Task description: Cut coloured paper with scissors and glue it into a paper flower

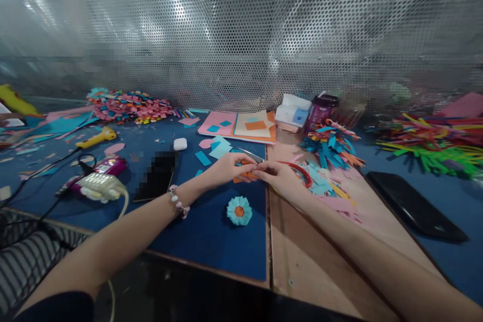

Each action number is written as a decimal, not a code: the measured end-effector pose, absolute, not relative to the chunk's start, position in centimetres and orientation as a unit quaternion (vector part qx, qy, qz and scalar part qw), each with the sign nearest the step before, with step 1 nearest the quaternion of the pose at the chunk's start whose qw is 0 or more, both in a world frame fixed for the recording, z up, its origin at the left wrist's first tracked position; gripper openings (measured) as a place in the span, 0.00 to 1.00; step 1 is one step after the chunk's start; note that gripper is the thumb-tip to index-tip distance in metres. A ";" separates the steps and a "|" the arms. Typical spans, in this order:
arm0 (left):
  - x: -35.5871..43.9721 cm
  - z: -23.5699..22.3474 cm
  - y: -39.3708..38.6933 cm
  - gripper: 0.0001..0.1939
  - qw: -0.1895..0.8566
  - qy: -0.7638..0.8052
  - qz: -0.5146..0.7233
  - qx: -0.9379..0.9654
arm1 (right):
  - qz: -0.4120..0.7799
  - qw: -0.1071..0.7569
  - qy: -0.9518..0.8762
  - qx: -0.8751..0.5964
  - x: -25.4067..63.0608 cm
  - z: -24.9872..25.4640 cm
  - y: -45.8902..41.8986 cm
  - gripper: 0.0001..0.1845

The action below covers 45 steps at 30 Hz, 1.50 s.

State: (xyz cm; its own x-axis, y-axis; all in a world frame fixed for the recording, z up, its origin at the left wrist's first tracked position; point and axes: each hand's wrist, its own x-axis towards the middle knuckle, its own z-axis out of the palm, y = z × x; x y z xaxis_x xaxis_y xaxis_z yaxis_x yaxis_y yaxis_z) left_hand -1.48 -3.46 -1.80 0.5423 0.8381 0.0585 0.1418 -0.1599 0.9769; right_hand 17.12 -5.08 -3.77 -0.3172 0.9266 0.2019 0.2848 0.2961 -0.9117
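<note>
My left hand [234,167] is closed on a small piece of orange paper [248,163]. The fingertips of my right hand [278,175] meet it at the right edge, pinched together, so both hands hold the piece just above the table. Scissors [304,173] with red handles lie behind my right hand, partly hidden by it, their blades pointing left. Nearer to me, a light blue paper flower [233,215] with an orange centre rests on the blue tabletop. Light blue paper pieces [219,147] lie just beyond my left hand.
Coloured paper sheets [217,123], a tissue pack [294,113] and a purple container [318,110] stand toward a perforated metal screen [234,35]. A phone [156,181], white case [180,144] and corded yellow tool [98,137] are left. Right are paper scraps and a black device [415,206].
</note>
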 end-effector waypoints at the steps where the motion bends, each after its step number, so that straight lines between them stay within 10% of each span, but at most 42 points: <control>1: -1.5 -1.8 -3.4 0.19 0.542 0.355 0.323 0.690 | 0.410 0.399 -0.697 -0.431 17.1 -3.8 -5.1 0.16; 45: -1.5 -0.5 -4.2 0.17 0.565 0.351 0.390 0.636 | 0.485 0.507 -0.550 -0.453 16.2 -3.3 -5.7 0.21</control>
State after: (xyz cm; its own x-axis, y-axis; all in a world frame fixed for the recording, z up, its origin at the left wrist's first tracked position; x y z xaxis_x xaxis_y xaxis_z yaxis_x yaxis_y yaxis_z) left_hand -1.55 -4.16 -0.49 0.4488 0.8880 0.1003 0.0051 -0.1148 0.9934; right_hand 16.15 -5.70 -3.34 -0.0761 0.9900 0.1191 0.0064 0.1199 -0.9928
